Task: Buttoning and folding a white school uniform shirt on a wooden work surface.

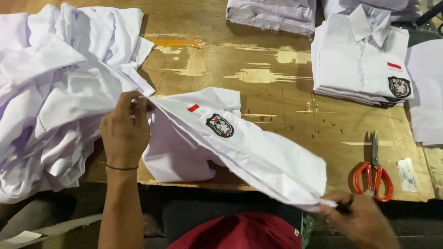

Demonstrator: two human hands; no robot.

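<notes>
A white shirt (240,147) with a dark crest patch and a small red-and-white patch is stretched out over the near edge of the wooden table (286,110). My left hand (123,131) pinches its upper end beside the loose heap. At the bottom right, my right hand (357,216) grips the shirt's lower end just off the table's edge. The cloth runs taut between both hands.
A loose heap of white shirts (50,92) covers the table's left side. A neat stack of folded shirts (362,60) lies at the back right, with more folded cloth (272,14) behind. Red-handled scissors (374,173) and a small label (407,174) lie at the right front.
</notes>
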